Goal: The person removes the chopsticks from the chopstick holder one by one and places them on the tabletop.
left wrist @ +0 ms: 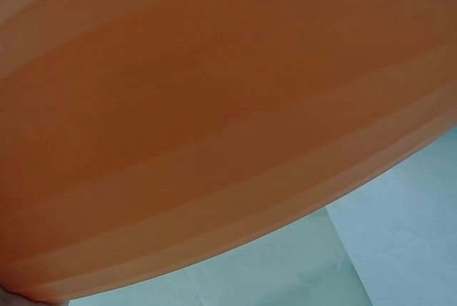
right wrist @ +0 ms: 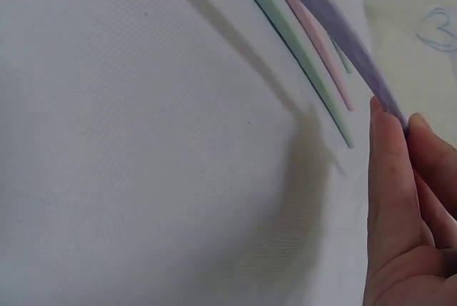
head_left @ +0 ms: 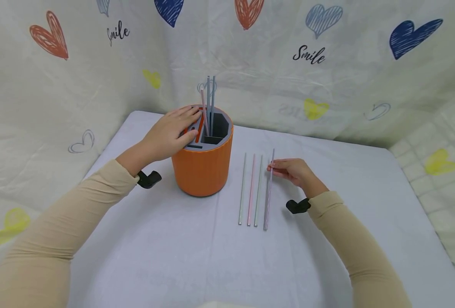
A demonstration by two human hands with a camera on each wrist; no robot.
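My right hand (head_left: 291, 170) pinches a slim purple chopstick (head_left: 267, 201) near its far, thinner end, between thumb and fingertips. In the right wrist view, the purple chopstick (right wrist: 350, 46) slants up and away from the fingertips. Left of it, a green chopstick (head_left: 258, 192), a pink chopstick (head_left: 251, 192) and another green chopstick (head_left: 242, 192) lie side by side on the table. My left hand (head_left: 175, 130) rests on the slotted grey top of an orange round holder (head_left: 200, 173), fingers spread. Two blue-grey chopsticks (head_left: 213, 96) and a pink chopstick (head_left: 203, 105) stand in the holder's open compartment.
A white cloth covers the table (head_left: 166, 256). Behind it and along the sides hangs a pale curtain (head_left: 250, 68) printed with hearts and words. In the left wrist view, the orange holder wall (left wrist: 214, 106) fills most of the picture.
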